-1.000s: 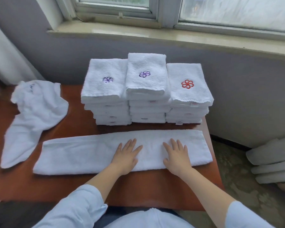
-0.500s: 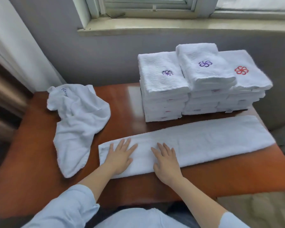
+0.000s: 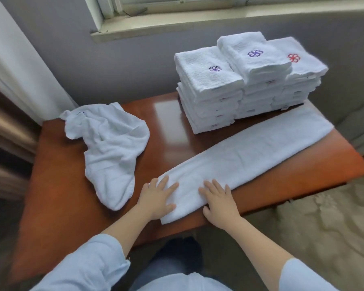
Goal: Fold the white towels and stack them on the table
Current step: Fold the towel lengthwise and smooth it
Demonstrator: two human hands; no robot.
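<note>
Table [image 3: 72, 175] below the sill [image 3: 177, 23] is bearing all towels | your left hand [image 3: 156, 198] is pressing the folded towel [image 3: 250, 152] flat at its end, fingers released | your right hand [image 3: 219, 203] is pressing beside it, fingers straight | stacks [image 3: 240, 80] are sitting beyond your fingertips | loose towel [image 3: 111, 148] is lying left of your left fingers.

A: colours?
B: Tabletop [image 3: 72, 185] glossy red-brown. Long towel [image 3: 250, 152] plain white, no pattern. Crumpled towel [image 3: 111, 148] white, small purple mark near one corner.
A: stacks?
B: All white. Left stack [image 3: 202, 80] has a purple flower emblem on top, middle stack [image 3: 261, 64] a blue-purple flower, right stack [image 3: 303, 68] a red flower. Small reddish tags on the folded edges.
A: rest?
B: My sleeves [image 3: 93, 267] light blue, wall [image 3: 135, 66] grey, floor [image 3: 313, 223] beige with a faint floral pattern.
</note>
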